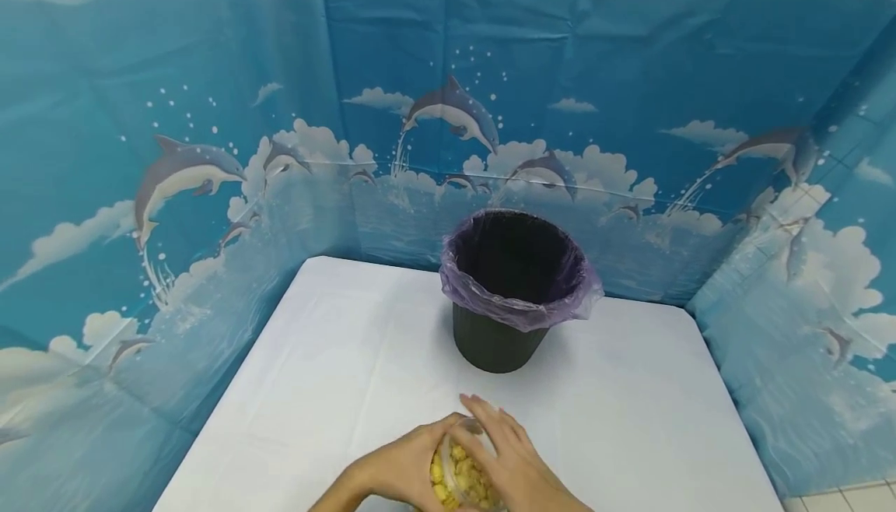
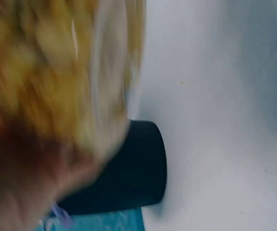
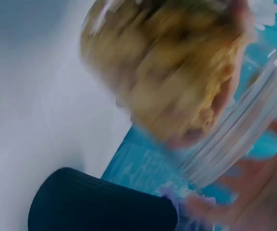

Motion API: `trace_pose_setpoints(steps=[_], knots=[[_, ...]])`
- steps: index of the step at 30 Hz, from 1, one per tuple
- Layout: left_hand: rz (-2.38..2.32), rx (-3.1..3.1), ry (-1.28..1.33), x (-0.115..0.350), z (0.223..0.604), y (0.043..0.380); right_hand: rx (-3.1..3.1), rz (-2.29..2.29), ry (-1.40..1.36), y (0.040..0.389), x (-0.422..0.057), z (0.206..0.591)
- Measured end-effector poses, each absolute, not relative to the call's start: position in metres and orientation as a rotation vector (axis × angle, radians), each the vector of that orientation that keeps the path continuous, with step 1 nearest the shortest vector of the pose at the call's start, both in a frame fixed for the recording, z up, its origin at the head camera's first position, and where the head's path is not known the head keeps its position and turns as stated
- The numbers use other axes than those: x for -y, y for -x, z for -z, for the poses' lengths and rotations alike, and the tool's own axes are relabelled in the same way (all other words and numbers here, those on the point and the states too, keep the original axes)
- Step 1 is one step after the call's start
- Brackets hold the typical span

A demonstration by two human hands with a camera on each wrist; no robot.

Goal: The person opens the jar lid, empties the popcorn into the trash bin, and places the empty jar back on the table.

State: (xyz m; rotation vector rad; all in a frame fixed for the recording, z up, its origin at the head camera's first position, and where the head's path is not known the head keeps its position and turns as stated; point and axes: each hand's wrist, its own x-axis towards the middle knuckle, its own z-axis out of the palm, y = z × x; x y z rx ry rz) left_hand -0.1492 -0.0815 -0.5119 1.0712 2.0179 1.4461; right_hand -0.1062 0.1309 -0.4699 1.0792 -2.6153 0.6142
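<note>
At the near edge of the table, a clear jar (image 3: 162,62) packed with yellow, popcorn-like pieces is held in my left hand (image 1: 402,461). The thumb and fingers curve round its side. My right hand (image 1: 514,465) grips a clear round lid (image 3: 239,125) by its edge. In the right wrist view the lid is tilted and stands off from the jar's mouth, with a gap between them. Yellow pieces show through the lid in the head view. Both wrist views are blurred around the jar.
A black bin (image 1: 497,341) lined with a purple plastic bag (image 1: 465,286) stands beyond my hands on a white-covered table (image 1: 336,364). Blue dolphin-print sheets (image 1: 280,201) hang round the table. A tiny yellow crumb (image 2: 181,82) lies on the white cover.
</note>
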Motion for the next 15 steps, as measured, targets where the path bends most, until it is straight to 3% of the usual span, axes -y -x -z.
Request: trace_pose_setpoints(steps=[4, 7, 10, 15], knots=[[-1.188, -2.899, -0.876, 0.035, 0.522, 0.125, 2.834, -0.687, -0.453, 0.103, -0.121, 0.471], [-0.960, -3.424, -0.688, 0.000, 0.532, 0.113, 2.796, -0.592, -0.256, 0.104, -0.115, 0.474], [-1.041, -3.436, -0.643, -0.005, 0.530, 0.111, 2.655, -0.497, -0.331, 0.107, -0.117, 0.477], [-1.590, -2.356, -0.943, 0.040, 0.512, 0.127, 2.391, -0.441, -0.875, 0.113, -0.133, 0.474]])
